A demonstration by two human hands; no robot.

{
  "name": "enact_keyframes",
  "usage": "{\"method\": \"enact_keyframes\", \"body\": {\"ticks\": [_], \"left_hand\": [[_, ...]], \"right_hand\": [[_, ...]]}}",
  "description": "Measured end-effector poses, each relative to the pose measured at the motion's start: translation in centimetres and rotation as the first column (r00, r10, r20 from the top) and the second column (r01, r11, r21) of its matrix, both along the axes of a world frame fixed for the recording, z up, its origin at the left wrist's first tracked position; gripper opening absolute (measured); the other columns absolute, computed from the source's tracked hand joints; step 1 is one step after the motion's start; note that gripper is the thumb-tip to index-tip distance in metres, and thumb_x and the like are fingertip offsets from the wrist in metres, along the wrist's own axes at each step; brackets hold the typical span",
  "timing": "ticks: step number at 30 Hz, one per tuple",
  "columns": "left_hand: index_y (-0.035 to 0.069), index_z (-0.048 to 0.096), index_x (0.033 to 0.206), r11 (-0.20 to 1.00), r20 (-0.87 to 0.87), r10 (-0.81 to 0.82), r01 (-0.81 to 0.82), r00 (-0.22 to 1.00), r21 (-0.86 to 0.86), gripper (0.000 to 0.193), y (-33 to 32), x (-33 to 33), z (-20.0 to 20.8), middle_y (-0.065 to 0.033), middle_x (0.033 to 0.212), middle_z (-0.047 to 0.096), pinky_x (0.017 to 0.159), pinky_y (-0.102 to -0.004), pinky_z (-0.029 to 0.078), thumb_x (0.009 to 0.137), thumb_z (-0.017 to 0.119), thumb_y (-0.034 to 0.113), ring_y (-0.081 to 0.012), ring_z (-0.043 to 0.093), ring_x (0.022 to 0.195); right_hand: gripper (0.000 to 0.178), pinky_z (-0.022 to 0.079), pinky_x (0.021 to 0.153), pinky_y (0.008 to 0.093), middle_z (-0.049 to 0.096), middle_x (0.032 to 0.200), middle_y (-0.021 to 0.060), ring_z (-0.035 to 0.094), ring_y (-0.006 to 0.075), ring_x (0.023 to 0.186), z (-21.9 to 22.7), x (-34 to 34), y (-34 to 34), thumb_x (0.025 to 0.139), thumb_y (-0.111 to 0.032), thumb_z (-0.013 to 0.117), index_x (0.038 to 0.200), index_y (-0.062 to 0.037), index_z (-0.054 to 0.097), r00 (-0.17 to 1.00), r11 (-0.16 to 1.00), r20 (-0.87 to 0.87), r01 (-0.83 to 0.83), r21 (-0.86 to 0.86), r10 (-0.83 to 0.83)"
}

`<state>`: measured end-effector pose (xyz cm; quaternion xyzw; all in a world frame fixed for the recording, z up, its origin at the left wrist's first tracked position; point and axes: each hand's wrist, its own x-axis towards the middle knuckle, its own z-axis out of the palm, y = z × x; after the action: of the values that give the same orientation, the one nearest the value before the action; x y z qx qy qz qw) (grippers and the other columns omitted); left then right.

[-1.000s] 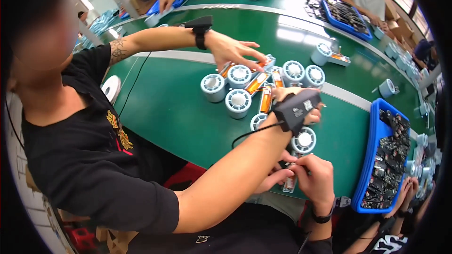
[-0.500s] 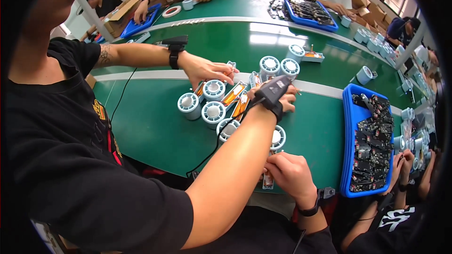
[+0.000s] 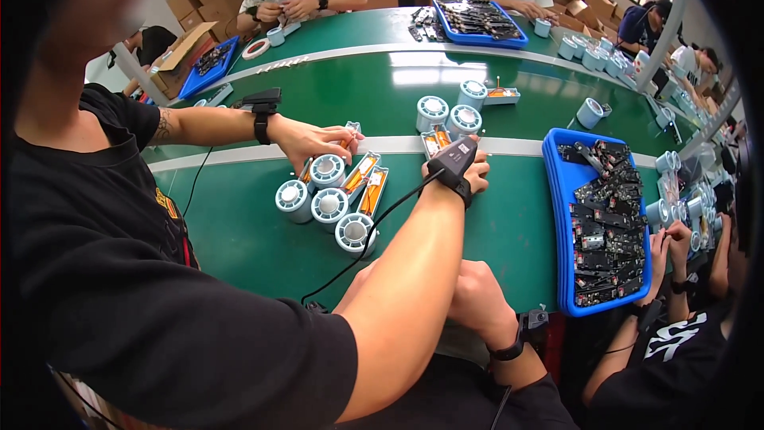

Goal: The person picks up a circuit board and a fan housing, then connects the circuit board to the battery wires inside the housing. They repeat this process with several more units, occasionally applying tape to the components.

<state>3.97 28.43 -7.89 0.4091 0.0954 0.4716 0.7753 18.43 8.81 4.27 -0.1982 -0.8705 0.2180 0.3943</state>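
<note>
My right hand [image 3: 484,301] is at the table's near edge, its knuckles bent and its fingertips behind a co-worker's forearm [image 3: 422,271]. Only a strip of my left hand [image 3: 358,287] shows on the other side of that forearm. Whatever lies between my hands is hidden. Ahead and to the left, several pale blue handheld fans [image 3: 356,232] with round slotted heads stand close together, some with open handles [image 3: 372,191] showing orange inside. The co-worker's left hand [image 3: 314,142] touches the far end of this group, and their right hand [image 3: 477,171] is by another open handle [image 3: 436,139].
A blue tray [image 3: 563,271] full of black parts stands at the right. More fan heads [image 3: 432,111] sit beyond the pale divider strip [image 3: 509,146]. A black cable [image 3: 350,267] hangs from the co-worker's wrist device. Other people work across and at the right.
The view has shifted, so the table appears further left. The fan and open handle seen by my right hand are now hidden behind the co-worker's forearm. A strip of my left hand has come into sight.
</note>
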Motion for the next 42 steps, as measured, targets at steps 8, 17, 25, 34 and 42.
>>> {"method": "enact_keyframes", "body": {"ticks": [8,17,25,34,42], "left_hand": [[0.006,0.062,0.110,0.905,-0.478,0.413,-0.409,0.775,0.118,0.018,-17.3,-0.7,3.4,-0.0067,0.113,0.064,0.090,-0.0309,0.048,0.093,0.065,0.004,-0.0149,0.067,0.100],[-0.002,0.056,0.121,0.888,-0.667,0.404,-0.444,0.626,0.122,0.024,-27.0,-3.8,10.4,-0.0109,0.109,0.068,0.075,-0.0286,0.061,0.098,0.064,-0.002,-0.0158,0.073,0.084],[-0.002,0.055,0.121,0.886,-0.673,0.376,-0.460,0.637,0.060,0.023,-27.6,-4.4,9.9,-0.0104,0.108,0.068,0.075,-0.0285,0.061,0.099,0.061,-0.004,-0.0170,0.073,0.085],[0.002,0.054,0.122,0.877,-0.687,0.399,-0.472,0.608,0.092,0.025,-27.4,-3.4,9.8,-0.0112,0.103,0.069,0.068,-0.0306,0.061,0.100,0.064,0.001,-0.0178,0.072,0.081],[0.001,0.055,0.125,0.845,-0.616,0.466,-0.526,0.635,0.096,0.025,-28.3,-2.3,10.4,-0.0105,0.098,0.069,0.071,-0.0267,0.059,0.101,0.061,0.001,-0.0140,0.070,0.081]], "right_hand": [[0.010,0.052,0.057,0.0376,0.063,0.078,0.0112,0.065,0.0284,0.065,-2.0,1.3,0.2,0.086,-0.008,0.071,0.089,-0.0029,0.063,0.995,0.990,0.002,0.102,-0.096,-0.102],[0.017,0.055,0.072,0.0372,0.071,0.091,0.0125,0.069,0.0288,0.077,-2.2,1.1,-0.2,0.095,-0.014,0.069,0.107,-0.0026,0.066,1.000,0.945,0.026,0.012,-0.327,-0.004],[0.020,0.052,0.066,0.0279,0.065,0.086,0.0077,0.067,0.0141,0.080,-0.9,0.8,0.1,0.096,-0.014,0.071,0.097,0.0013,0.058,0.997,0.789,-0.066,-0.069,-0.611,0.037],[0.014,0.055,0.065,0.0334,0.070,0.088,0.0128,0.071,0.0222,0.075,-2.0,1.0,0.0,0.094,-0.008,0.069,0.099,0.0017,0.061,0.997,0.953,-0.082,-0.017,-0.303,-0.009],[0.003,0.058,0.067,0.0290,0.074,0.093,0.0123,0.074,0.0180,0.079,-2.5,1.2,-2.1,0.095,0.003,0.063,0.098,0.0020,0.063,0.932,0.843,-0.331,-0.054,-0.536,-0.151]]}}
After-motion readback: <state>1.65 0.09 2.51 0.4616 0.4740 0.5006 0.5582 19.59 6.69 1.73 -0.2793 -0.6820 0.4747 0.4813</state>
